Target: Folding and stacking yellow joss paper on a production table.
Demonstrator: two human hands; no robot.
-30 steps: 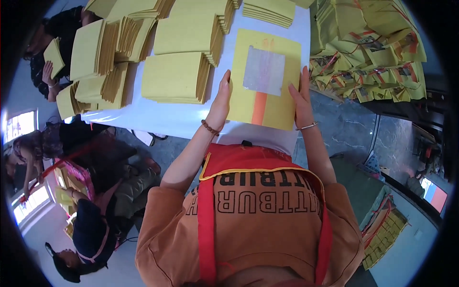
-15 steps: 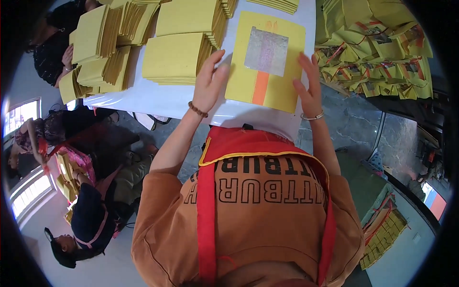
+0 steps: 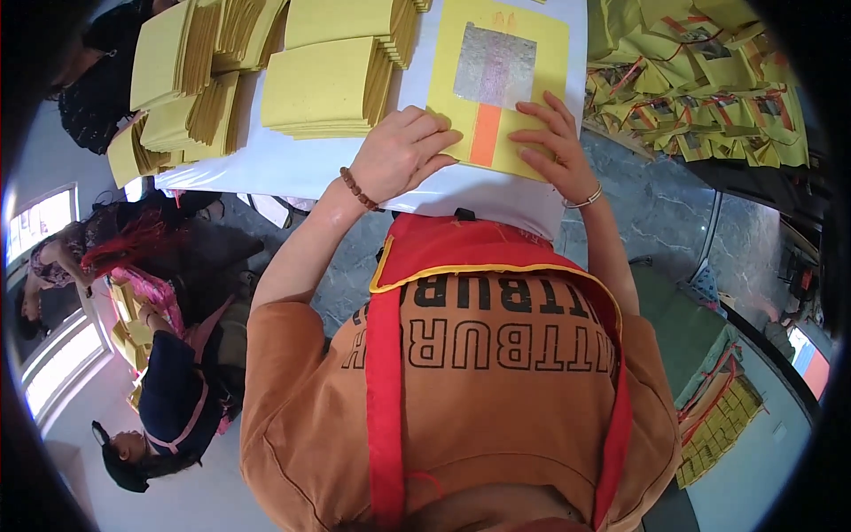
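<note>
A yellow paper sheet (image 3: 542, 53) lies on the table before me, bearing a silver square with a pinkish middle and an orange strip below it. At its near left corner is my left hand (image 3: 403, 152), fingers bent and close together on the edge, thumb by the near side. My right hand (image 3: 560, 149) rests over the sheet's right side with its fingers spread, tips on the paper. Whether more sheets lie under this one I cannot tell. Left of my left hand stands a pile of folded yellow paper (image 3: 319, 89).
More yellow paper piles (image 3: 168, 62) fill the table's left part, on a white cover (image 3: 284, 168). Bundled yellow papers with red ties (image 3: 709, 106) are heaped to the right. A co-worker in dark clothes (image 3: 173, 390) is at the lower left; another person's dark sleeve (image 3: 93, 97) shows at the upper left.
Both hands have come inward from beside the sheet onto its near part. The left fingers have bent to the edge; the right fingers now lie on the paper.
</note>
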